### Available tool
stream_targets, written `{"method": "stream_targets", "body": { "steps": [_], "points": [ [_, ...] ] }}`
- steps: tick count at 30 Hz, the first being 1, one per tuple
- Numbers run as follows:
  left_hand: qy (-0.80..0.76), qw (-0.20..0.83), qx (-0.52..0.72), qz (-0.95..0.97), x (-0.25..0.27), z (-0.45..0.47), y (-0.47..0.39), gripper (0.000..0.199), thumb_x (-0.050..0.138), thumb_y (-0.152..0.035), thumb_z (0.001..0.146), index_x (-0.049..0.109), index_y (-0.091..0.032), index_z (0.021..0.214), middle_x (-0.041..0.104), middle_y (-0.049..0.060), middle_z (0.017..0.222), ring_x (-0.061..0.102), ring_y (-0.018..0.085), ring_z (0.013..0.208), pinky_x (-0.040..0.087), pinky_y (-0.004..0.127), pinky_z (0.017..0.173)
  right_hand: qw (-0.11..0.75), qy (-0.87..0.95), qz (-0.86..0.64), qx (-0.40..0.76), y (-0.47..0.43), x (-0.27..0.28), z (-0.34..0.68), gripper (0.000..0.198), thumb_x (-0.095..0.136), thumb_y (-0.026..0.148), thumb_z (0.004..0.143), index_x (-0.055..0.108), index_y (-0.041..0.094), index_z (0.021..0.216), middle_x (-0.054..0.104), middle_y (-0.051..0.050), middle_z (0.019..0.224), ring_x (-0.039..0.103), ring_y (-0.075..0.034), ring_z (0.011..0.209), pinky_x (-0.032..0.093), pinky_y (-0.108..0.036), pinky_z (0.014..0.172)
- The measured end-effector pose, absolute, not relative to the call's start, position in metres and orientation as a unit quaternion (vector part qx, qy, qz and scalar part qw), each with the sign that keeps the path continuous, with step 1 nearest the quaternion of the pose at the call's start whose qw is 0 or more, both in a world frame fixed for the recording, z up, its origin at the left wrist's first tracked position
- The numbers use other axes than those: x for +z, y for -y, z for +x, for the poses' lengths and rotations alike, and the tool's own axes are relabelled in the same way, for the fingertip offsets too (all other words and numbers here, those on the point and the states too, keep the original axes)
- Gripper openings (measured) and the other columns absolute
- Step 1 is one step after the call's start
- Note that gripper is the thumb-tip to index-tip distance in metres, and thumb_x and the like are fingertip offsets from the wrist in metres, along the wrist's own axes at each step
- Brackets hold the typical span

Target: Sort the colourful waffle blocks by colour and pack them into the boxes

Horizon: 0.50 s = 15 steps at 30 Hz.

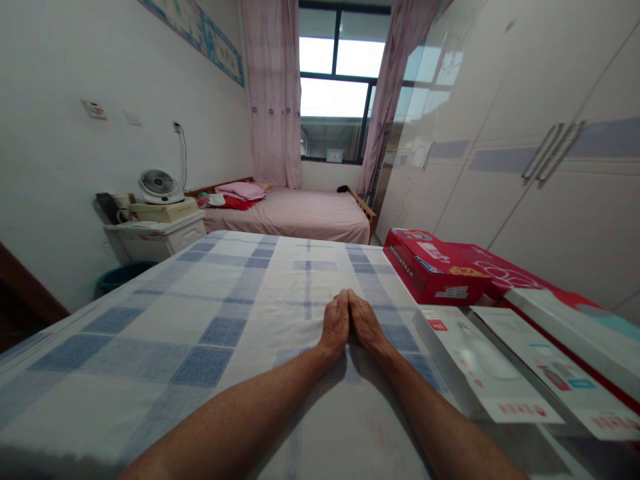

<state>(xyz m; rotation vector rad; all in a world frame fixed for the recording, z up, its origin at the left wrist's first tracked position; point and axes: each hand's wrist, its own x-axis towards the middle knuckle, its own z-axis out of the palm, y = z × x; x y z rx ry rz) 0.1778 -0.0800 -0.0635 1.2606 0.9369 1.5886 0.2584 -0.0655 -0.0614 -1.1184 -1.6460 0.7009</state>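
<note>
My left hand point(335, 325) and my right hand point(367, 323) rest on the checked bedsheet point(280, 293), near the middle of the bed. They touch each other at the fingertips, with a narrow gap nearer the wrists. The fingers look stretched forward and lie close together. Nothing shows in either hand, though the palms are turned inward and hidden. The sheet is white with blue squares and bands. To the right of my right hand is a white printed box point(485, 363), apart from it.
A red box point(435, 267) and another white printed box point(560, 367) lie at the right edge, beside the wardrobe point(520, 107). A second bed point(310, 210) with pink bedding stands beneath the window. At left, a fan point(159, 185) sits on a small cabinet point(185, 233).
</note>
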Motion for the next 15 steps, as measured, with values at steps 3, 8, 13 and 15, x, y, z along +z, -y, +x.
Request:
{"method": "stream_targets", "body": {
  "steps": [3, 8, 13, 15],
  "points": [
    [-0.379, 0.442, 0.638, 0.504, -0.0630, 0.1778, 0.0796, 0.051, 0.047, -0.062, 0.082, 0.060, -0.015, 0.067, 0.064, 0.009, 0.075, 0.060, 0.020, 0.079, 0.048, 0.033, 0.079, 0.492, 0.681, -0.457, 0.290, 0.0653, -0.0618, 0.2588, 0.060, 0.025, 0.067, 0.086, 0.058, 0.019, 0.072, 0.063, -0.008, 0.076, 0.055, -0.019, 0.073, 0.044, -0.035, 0.084],
    [-0.389, 0.437, 0.633, 0.507, -0.0638, 0.1777, 0.0787, 0.050, 0.046, -0.062, 0.082, 0.060, -0.016, 0.067, 0.065, 0.009, 0.073, 0.060, 0.022, 0.083, 0.048, 0.034, 0.081, 0.497, 0.680, -0.451, 0.295, 0.0653, -0.0617, 0.2591, 0.059, 0.025, 0.067, 0.086, 0.056, 0.019, 0.070, 0.062, -0.008, 0.075, 0.055, -0.019, 0.073, 0.044, -0.035, 0.084],
    [-0.388, 0.445, 0.635, 0.498, -0.0617, 0.1775, 0.0795, 0.050, 0.048, -0.062, 0.081, 0.059, -0.017, 0.064, 0.063, 0.008, 0.071, 0.060, 0.021, 0.081, 0.047, 0.033, 0.079, 0.496, 0.687, -0.445, 0.290, 0.0651, -0.0612, 0.2590, 0.058, 0.026, 0.068, 0.085, 0.055, 0.020, 0.069, 0.062, -0.007, 0.074, 0.054, -0.019, 0.071, 0.044, -0.035, 0.082],
    [-0.387, 0.448, 0.634, 0.499, -0.0602, 0.1775, 0.0801, 0.050, 0.047, -0.062, 0.081, 0.058, -0.016, 0.063, 0.063, 0.008, 0.070, 0.060, 0.020, 0.078, 0.047, 0.032, 0.078, 0.494, 0.686, -0.450, 0.287, 0.0650, -0.0613, 0.2593, 0.057, 0.026, 0.067, 0.086, 0.054, 0.020, 0.069, 0.062, -0.007, 0.073, 0.053, -0.019, 0.071, 0.045, -0.034, 0.081]
  ]
}}
